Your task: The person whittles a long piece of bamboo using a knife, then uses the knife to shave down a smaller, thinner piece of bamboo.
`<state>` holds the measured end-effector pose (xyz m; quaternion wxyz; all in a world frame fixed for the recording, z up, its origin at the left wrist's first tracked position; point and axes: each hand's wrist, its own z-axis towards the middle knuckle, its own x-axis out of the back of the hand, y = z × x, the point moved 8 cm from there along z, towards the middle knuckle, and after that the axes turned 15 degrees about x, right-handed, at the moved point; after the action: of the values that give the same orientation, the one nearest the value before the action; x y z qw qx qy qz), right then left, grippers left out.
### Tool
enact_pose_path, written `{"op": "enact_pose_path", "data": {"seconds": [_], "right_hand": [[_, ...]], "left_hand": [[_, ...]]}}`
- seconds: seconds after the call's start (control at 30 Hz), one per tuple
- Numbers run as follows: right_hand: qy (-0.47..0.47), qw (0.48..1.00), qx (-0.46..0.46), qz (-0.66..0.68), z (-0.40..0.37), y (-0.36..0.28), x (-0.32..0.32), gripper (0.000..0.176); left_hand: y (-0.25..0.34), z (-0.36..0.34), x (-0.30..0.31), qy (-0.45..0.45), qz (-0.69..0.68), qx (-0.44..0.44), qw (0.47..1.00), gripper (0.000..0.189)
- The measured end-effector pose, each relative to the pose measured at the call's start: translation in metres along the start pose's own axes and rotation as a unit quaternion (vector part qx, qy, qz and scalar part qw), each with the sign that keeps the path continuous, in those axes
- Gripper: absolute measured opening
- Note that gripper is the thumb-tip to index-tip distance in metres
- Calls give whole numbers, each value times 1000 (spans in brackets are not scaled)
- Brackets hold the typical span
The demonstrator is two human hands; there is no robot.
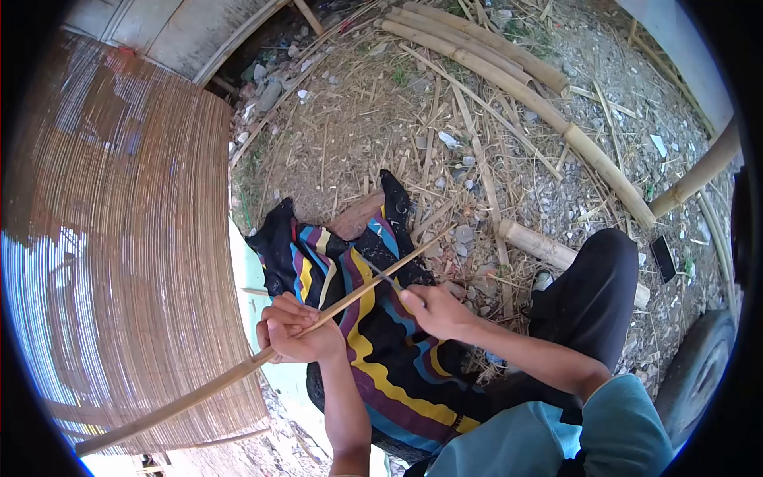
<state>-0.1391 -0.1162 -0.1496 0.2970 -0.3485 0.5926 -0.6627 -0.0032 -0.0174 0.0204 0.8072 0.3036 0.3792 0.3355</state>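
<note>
My left hand [298,327] is closed round a long split bamboo strip [183,403], which runs from the lower left up to a thin tip above my lap. In my right hand [433,311] is a knife [380,273], its handle mostly hidden by my fingers. The dark blade crosses the strip at a slant, beyond my left hand. Under both hands lies a striped cloth [401,389] in black, yellow, purple and blue, spread over my lap.
A slatted bamboo blind [151,238] hangs close on the left. Long bamboo poles [517,83] and loose strips lie on the littered ground ahead. At the right are a dark phone-like slab [663,259] and a wheel [703,370].
</note>
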Motion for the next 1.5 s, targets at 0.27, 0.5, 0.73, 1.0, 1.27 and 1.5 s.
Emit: {"op": "enact_pose_path", "data": {"seconds": [0.27,0.5,0.73,1.0,1.27,1.5], "right_hand": [[79,987,140,-9,6,5,-8,34],[48,995,89,16,1,-43,-13,44],[55,990,53,-123,-1,10,1,45],[-6,995,95,-33,-2,-45,-12,43],[70,989,-9,-133,3,45,14,51],[20,997,-8,-78,3,15,11,54]], "left_hand": [[6,0,-15,24,77,-33,996,40],[8,1,-9,77,51,-5,996,48],[10,-3,-11,33,50,-18,998,49],[9,-4,-8,66,79,-10,995,47],[11,-2,-9,48,85,-24,995,45],[10,-3,-14,43,76,-24,996,45]]}}
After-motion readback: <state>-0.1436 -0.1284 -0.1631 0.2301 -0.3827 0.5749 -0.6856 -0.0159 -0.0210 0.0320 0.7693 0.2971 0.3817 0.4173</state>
